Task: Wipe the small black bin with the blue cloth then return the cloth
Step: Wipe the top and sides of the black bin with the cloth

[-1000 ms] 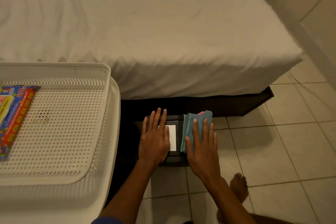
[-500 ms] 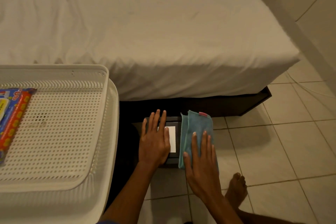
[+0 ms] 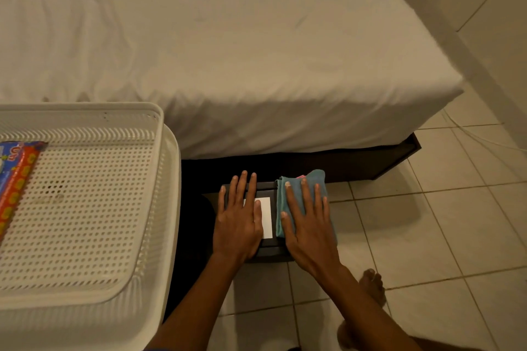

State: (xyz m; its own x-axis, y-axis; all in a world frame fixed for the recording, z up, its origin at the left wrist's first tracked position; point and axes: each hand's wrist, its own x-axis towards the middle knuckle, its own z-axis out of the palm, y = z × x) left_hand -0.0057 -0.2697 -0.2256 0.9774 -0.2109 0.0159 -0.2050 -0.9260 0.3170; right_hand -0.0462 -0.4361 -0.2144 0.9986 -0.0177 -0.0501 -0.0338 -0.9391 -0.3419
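Both hands lie flat, fingers spread: the left hand point(image 3: 238, 225) steadies the small black bin point(image 3: 266, 251), and under the right hand point(image 3: 309, 225) fingers lies the blue cloth point(image 3: 296, 188). Wiping looks underway; returning the cloth remains.

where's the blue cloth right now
In the head view, the blue cloth lies low and centre-right, pressed under the right hand on the right part of the small black bin, beside the white label.
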